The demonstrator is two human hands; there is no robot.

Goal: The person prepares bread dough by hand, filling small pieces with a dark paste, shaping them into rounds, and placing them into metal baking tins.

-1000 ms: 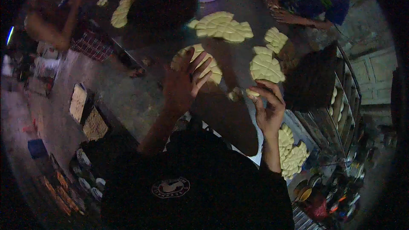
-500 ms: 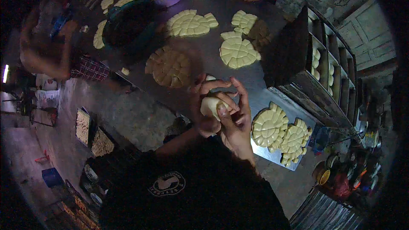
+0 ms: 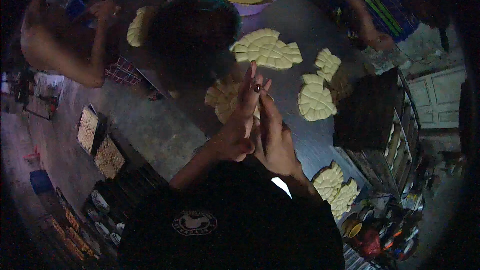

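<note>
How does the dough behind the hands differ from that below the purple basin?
The left hand and right hand hide much of the near dough; the far dough is nearly all in view. The near dough lies dim in shadow; the far dough shows pale yellow. Both lie on the table, scored into segments.

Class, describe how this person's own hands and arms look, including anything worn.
The left hand and right hand are gloveless, the forearms bare. The person wears a black top with a rounded, pale emblem. A dark, shiny spot among the fingers may be a ring.
</note>
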